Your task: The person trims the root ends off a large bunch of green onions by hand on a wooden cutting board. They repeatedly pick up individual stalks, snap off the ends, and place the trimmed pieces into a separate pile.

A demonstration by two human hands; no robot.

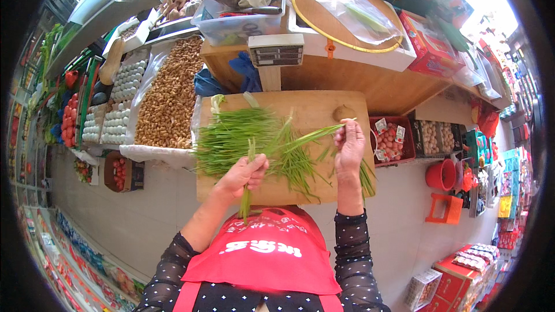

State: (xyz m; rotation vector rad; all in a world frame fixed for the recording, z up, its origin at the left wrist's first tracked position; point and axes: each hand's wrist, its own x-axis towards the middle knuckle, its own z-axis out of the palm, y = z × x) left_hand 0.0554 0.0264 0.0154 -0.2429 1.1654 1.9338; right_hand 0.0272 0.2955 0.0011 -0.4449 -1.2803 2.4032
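My left hand (247, 175) is closed around a small bunch of green leafy stalks, probably Chinese chives, held upright over the near left of a wooden board (347, 188). In my right hand (349, 141), thumb and fingers pinch the ends of a few more green stalks (312, 135), which stretch leftward over the board. A large pile of green stalks (234, 138) covers the board's left half, and a looser heap (297, 169) lies in the middle. More stalks lie under and beside my right forearm. A round brown object (343, 112) rests near the board's far right corner.
Behind the board stands a scale display (276, 50) on a post. Peanuts (169, 95) and trays of eggs (129, 79) lie to the left. A red crate of packed produce (392, 138) is at the right, with an orange stool (444, 209) and red bucket (440, 175) beyond.
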